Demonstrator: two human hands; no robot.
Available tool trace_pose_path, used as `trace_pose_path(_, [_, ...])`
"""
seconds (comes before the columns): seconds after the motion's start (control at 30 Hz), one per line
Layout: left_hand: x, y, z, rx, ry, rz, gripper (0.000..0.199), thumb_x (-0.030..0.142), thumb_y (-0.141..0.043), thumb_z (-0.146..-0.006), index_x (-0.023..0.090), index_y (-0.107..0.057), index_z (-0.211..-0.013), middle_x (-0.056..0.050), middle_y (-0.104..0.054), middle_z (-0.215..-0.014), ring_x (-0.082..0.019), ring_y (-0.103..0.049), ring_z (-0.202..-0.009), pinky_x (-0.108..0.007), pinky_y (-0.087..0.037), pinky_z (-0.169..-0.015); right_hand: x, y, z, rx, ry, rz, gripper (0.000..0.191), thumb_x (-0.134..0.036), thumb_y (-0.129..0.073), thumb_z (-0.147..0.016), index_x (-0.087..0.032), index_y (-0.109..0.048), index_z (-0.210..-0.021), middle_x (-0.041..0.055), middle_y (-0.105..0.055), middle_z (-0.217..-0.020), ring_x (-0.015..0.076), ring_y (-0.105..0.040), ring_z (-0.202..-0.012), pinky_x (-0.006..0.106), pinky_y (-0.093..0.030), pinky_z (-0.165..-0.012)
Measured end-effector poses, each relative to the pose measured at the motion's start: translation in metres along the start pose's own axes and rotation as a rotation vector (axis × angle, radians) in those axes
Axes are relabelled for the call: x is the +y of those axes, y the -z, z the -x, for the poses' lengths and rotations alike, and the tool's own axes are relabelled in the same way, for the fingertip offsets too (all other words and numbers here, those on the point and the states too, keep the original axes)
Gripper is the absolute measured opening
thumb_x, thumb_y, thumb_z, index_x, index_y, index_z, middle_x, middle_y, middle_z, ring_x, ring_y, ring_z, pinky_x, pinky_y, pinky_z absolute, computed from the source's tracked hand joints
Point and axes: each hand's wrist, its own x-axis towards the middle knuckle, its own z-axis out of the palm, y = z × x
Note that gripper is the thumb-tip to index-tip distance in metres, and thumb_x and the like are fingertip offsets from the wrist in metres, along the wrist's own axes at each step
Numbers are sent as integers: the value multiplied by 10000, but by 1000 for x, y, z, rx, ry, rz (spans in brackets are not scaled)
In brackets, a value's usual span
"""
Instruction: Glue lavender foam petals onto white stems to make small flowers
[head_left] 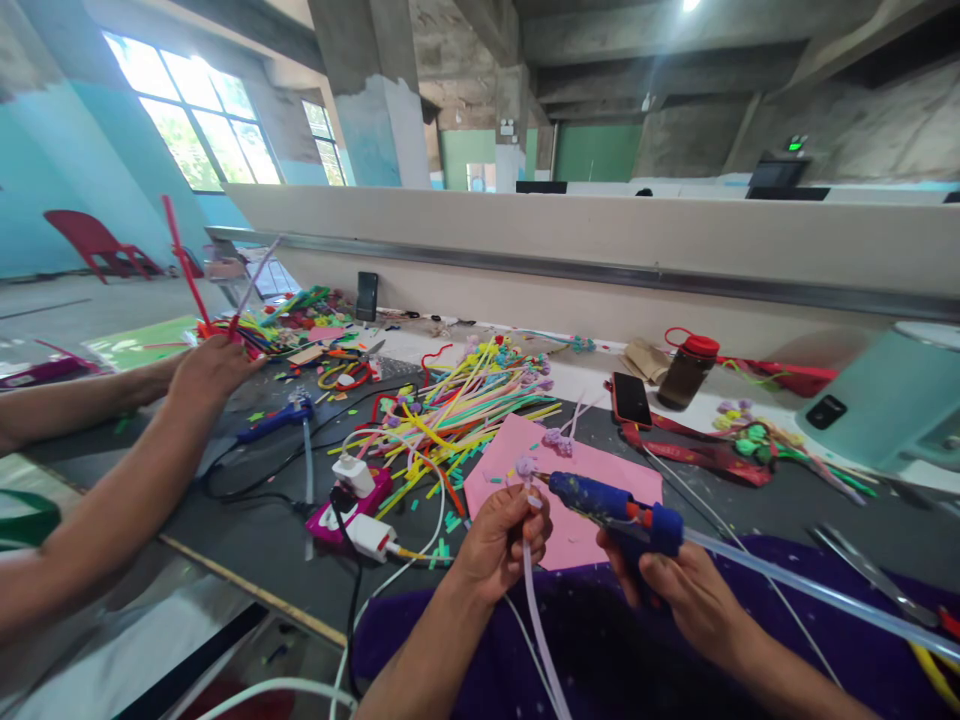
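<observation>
My left hand pinches a lilac craft flower by its stem, just under the bloom. A long pale lilac stem hangs below my fingers. In my right hand is a blue hot glue gun, its nozzle pointing left and close to the flower; I cannot tell whether they touch. A long clear glue stick runs out of the gun's back. Under both hands lies a pink sheet, with another lilac flower piece at its far edge.
Colourful craft stems are heaped ahead. Left stand a magenta power strip with plugs and cables, and another glue gun. A co-worker's hands hold red stems. Rightward are a phone, a bottle, scissors and a turquoise container.
</observation>
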Motion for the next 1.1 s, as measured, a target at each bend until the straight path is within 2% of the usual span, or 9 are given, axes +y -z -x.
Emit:
trace_pose_path(0.37, [1,-3,1,10,6,8,130,221,-574,-771,133,-533,-685,48,-438,-464,-6,-201,-326,-83,-201,-257,0,2,3,-29,79,132,516,-539,-332,-852,-118,-618,-939,13,-506,-589,129,-443,-538,258,-365,-536])
trace_pose_path(0.53, [1,-3,1,8,5,2,135,223,-579,-765,130,-530,-680,48,-434,-465,-5,-201,-328,-81,-199,-261,4,4,3,-32,76,181,522,-546,-326,-849,-122,-618,-938,15,-508,-591,129,-431,-536,259,-357,-536])
trace_pose_path(0.67, [0,-2,0,16,10,-7,142,213,-565,-773,133,-519,-665,50,-433,-463,-1,-197,-318,-85,-200,-264,4,4,1,-29,41,135,538,-561,-325,-841,-112,-607,-939,19,-512,-596,131,-441,-534,259,-367,-530])
trace_pose_path(0.97, [0,-1,0,19,1,-17,161,226,-582,-763,131,-516,-651,53,-428,-447,-1,-201,-316,-84,-200,-267,-2,5,1,-38,110,222,497,-533,-336,-853,-135,-623,-778,19,-522,-585,117,-445,-527,234,-364,-510])
trace_pose_path(1.1, [0,-2,0,23,12,-23,153,221,-578,-764,132,-520,-654,52,-429,-454,-1,-188,-322,-84,-199,-264,-2,5,1,-25,119,209,514,-544,-322,-853,-127,-623,-877,17,-521,-583,122,-462,-525,229,-368,-493])
